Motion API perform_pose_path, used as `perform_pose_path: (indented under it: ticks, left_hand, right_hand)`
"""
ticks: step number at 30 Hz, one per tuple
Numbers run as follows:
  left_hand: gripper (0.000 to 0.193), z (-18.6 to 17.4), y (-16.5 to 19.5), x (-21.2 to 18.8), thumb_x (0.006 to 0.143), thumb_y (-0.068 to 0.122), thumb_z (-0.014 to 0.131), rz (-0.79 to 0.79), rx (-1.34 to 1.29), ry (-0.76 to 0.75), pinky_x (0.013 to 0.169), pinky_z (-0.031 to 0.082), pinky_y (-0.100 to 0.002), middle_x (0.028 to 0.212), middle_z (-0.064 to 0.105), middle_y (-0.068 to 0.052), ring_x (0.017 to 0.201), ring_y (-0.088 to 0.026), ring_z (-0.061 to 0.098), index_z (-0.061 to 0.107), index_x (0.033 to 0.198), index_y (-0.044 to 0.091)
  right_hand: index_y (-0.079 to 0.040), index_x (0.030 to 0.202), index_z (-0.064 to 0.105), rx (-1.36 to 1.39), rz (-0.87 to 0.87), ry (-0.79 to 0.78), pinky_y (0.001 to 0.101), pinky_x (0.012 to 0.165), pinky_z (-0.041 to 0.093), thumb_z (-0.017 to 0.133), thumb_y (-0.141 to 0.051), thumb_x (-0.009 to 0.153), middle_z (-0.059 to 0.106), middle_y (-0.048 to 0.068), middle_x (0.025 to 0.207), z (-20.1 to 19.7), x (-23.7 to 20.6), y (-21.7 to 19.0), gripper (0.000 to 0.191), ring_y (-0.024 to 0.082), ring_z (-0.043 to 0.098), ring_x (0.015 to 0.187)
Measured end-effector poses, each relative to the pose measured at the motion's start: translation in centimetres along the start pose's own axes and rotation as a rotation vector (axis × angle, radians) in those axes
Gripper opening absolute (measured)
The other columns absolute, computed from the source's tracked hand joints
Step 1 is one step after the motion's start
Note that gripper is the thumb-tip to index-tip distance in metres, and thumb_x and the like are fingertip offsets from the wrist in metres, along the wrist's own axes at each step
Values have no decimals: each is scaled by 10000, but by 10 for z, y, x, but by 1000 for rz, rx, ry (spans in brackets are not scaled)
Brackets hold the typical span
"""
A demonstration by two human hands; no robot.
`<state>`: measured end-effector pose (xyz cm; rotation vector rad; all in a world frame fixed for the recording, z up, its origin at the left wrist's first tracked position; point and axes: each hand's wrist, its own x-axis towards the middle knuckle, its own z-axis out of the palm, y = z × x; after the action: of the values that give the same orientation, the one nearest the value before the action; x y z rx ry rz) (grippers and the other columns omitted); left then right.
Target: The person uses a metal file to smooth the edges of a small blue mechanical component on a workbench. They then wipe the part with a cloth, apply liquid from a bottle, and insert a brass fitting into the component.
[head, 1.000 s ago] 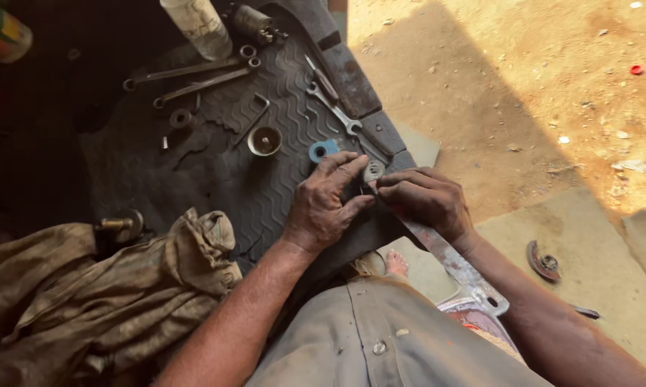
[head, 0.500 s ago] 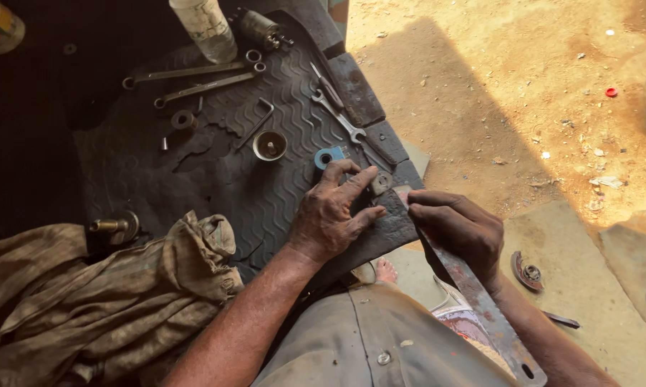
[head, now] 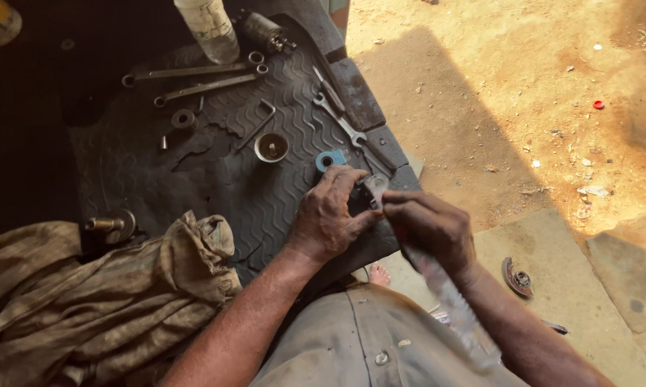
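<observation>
Outdoor ground, sandy dirt in sun to the right, with a dark ribbed rubber mat (head: 215, 179) serving as the work surface in shade; all places below are given from that mat. Nearest the camera, off the mat's near-left edge, a crumpled khaki cloth (head: 101, 294) lies in a heap, one fold lapping onto the mat. At the mat's near-right corner both hands meet. Left hand (head: 330, 215) rests palm-down on the mat, fingers curled, thumb pressing against a small grey metal part (head: 373, 188). Right hand (head: 430, 226) comes in from the right, grip closed around a long flat metal file (head: 445, 301) whose tip meets the part; its long axis runs from the part back toward the person's right knee, blurred at the lower end. The part sits between the two hands, touching both, left hand's grip pinched on it from the mat side. Just beyond the left fingers, a blue washer (head: 330, 159). Farther in, mid-mat, a small metal cup (head: 271, 147) and a bent hex key (head: 258, 122). Along the mat's right edge, a combination spanner (head: 341, 118). At the far edge, two long ring spanners (head: 194, 79) lie roughly parallel, with a pale plastic bottle (head: 208, 29) behind them. Off the mat to the right, on concrete, a rusty round part (head: 516, 276).
</observation>
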<state>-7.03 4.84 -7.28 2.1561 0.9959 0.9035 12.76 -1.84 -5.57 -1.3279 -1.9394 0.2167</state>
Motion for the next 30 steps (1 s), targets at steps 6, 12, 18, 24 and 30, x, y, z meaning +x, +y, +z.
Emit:
perform_pose_path:
  ticks: [6, 12, 18, 24, 30]
  left_hand:
    - [554, 0, -1, 0, 815, 459, 824, -46, -50, -19, 868, 614, -423, 1185, 648, -131, 1057, -318, 717, 671, 1176, 67]
    - [617, 1, -1, 0, 787, 530, 823, -91, -37, -58, 836, 610, -435, 1150, 630, -131, 1013, -314, 713, 684, 1178, 73]
    - [666, -2, 0, -1, 764, 548, 823, -89, 17, -106, 847, 600, -427, 1137, 625, -119, 1026, -304, 704, 700, 1245, 103]
    - [659, 0, -3, 0, 794, 659, 725, -131, 26, -73, 772, 603, -434, 1058, 640, -92, 928, -288, 720, 750, 1209, 148]
    - [718, 8, -11, -1, 785, 763, 647, -114, 28, -75, 721, 608, -442, 976, 610, -97, 853, -283, 718, 774, 1132, 148]
  right_hand:
    - [-97, 1001, 730, -93, -46, 48, 336, 828, 615, 774, -29, 840, 750, 77, 1107, 0, 1, -19, 181, 235, 754, 1012]
    - [-72, 1037, 714, -130, 2, -21, 365, 800, 609, 763, -20, 833, 741, 97, 1139, -3, 11, -22, 217, 272, 746, 991]
    - [-95, 1029, 712, -122, -27, -23, 348, 834, 608, 781, -56, 843, 743, 79, 1128, -5, 12, -22, 203, 255, 747, 1008]
    - [-97, 1028, 715, -72, -14, 22, 337, 816, 614, 780, -35, 839, 739, 75, 1118, 1, 5, -23, 210, 237, 751, 985]
    - [-85, 1017, 722, -60, 61, -11, 317, 756, 613, 773, -4, 817, 753, 88, 1113, 6, 6, -20, 222, 206, 761, 934]
